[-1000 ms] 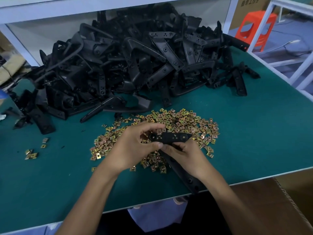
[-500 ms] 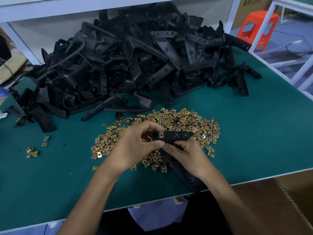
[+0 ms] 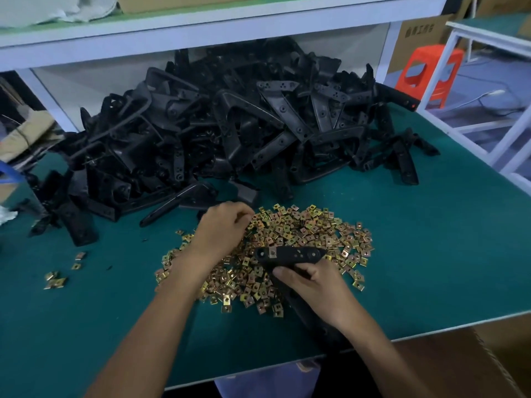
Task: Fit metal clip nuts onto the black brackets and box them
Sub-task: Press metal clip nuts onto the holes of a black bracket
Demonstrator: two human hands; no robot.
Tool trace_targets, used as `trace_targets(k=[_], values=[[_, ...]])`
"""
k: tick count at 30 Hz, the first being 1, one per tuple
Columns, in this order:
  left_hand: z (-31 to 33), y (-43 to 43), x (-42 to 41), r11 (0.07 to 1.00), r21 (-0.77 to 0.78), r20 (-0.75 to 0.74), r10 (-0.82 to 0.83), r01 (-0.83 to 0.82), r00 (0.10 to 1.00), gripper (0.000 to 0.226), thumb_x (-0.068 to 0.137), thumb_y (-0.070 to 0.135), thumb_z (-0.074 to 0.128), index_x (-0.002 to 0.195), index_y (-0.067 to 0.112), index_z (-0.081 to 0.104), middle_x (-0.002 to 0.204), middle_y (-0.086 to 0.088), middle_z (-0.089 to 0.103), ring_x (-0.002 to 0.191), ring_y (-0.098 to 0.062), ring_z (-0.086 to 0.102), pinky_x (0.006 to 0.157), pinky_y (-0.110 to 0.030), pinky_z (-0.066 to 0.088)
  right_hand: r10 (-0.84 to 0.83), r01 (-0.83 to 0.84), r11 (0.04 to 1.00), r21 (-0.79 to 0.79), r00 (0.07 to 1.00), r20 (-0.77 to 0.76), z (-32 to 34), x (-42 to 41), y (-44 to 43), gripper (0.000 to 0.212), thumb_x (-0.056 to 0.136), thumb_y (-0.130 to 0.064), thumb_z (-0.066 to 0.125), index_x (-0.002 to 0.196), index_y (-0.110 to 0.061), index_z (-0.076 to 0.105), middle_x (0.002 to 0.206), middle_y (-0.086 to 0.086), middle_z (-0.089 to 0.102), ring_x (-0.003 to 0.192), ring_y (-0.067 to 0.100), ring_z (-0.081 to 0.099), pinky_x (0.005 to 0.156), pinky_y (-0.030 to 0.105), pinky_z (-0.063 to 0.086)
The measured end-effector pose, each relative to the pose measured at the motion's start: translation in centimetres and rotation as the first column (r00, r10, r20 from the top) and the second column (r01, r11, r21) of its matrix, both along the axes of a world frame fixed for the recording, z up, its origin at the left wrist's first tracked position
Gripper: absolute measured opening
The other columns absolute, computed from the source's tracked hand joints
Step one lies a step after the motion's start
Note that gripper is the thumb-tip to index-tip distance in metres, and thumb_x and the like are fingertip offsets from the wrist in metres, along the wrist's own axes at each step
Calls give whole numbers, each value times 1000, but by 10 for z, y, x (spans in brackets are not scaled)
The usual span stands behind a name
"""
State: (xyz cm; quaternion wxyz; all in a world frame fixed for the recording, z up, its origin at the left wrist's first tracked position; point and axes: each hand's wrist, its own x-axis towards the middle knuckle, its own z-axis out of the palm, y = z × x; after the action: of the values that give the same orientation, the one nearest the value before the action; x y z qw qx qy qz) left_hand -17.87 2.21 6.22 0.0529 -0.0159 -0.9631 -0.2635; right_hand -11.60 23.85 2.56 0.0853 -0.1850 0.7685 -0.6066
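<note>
soft even light from above, fairly bright: the pile of clip nuts (image 3: 287, 242) glints dull gold without hard glare, with faint shadow under the left hand (image 3: 221, 229) at its far-left edge. behind the pile the heap of black brackets (image 3: 230, 133) sinks to near-solid dark, thin sheen on top faces only. beyond that heap the shelf edge (image 3: 201, 27) bows with lens distortion; that hand's outline is slightly smeared.

brackets (image 3: 230, 133) black | clip nuts (image 3: 301, 234) brass-gold | table (image 3: 431, 239) teal | stool (image 3: 428, 73) orange

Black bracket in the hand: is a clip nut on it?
On: one metal clip nut sits near the left end of the bracket, gripped by the right hand.
</note>
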Motion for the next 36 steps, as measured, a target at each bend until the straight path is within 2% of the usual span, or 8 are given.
trace_targets(k=[4,8,14,18,21,26,31,36], values=[[-10,10,-24,975,-222,39,-19,27,999,28,105,22,48,104,10,74,107,-12,66,99,-31,64,84,-38,50,4,-4,1000,6,1000,-31,2,0,-1,39,97,-29,68,75,-61,68,67,-32,63,62,-8,59,58,7,37],[-11,13,-34,964,-264,28,-15,21,999,24,102,21,56,97,9,76,104,-11,67,95,-29,65,81,-37,50,9,-9,1000,6,999,-48,3,0,-1,50,97,-24,69,69,-65,65,58,-36,57,54,-11,55,51,4,35],[-10,9,-29,995,-102,159,40,-23,987,31,103,21,53,92,-1,72,100,-9,72,95,-24,67,80,-32,49,2,-2,1000,-1,999,-39,4,1,-1,34,95,-32,69,78,-61,69,68,-33,64,63,-9,60,58,6,38],[2,-1,-18,996,70,138,46,-56,989,21,108,25,42,94,17,56,95,-2,62,86,-18,59,70,-33,42,5,-4,1000,15,999,-47,3,1,-2,21,94,-42,66,82,-58,71,72,-29,67,66,-6,62,60,9,39],[13,-5,-3,960,269,111,45,-74,993,18,106,29,45,91,26,54,84,4,63,77,-15,60,74,-40,52,-2,2,1000,20,1000,-25,0,1,-2,13,92,-52,64,94,-46,75,82,-20,73,73,-2,65,63,18,46],[24,-12,18,951,308,4,17,-17,1000,16,104,34,53,97,37,67,80,6,69,71,-9,67,72,-42,59,-7,8,1000,28,1000,-24,3,1,-3,13,94,-46,65,85,-47,74,76,-23,70,68,-6,63,60,11,41],[17,-21,26,950,311,105,6,-39,994,22,105,32,51,97,37,70,84,-2,72,72,-7,68,74,-40,58,1,0,1000,14,1000,-20,6,3,-1,30,96,-33,69,74,-54,71,68,-26,67,62,-8,60,57,7,38],[11,-19,35,948,308,143,32,-75,989,21,107,29,45,96,30,63,81,10,71,76,-10,64,69,-31,54,-10,11,999,33,1000,-27,6,1,-2,35,96,-32,69,72,-57,70,65,-29,65,60,-8,59,56,7,37]])
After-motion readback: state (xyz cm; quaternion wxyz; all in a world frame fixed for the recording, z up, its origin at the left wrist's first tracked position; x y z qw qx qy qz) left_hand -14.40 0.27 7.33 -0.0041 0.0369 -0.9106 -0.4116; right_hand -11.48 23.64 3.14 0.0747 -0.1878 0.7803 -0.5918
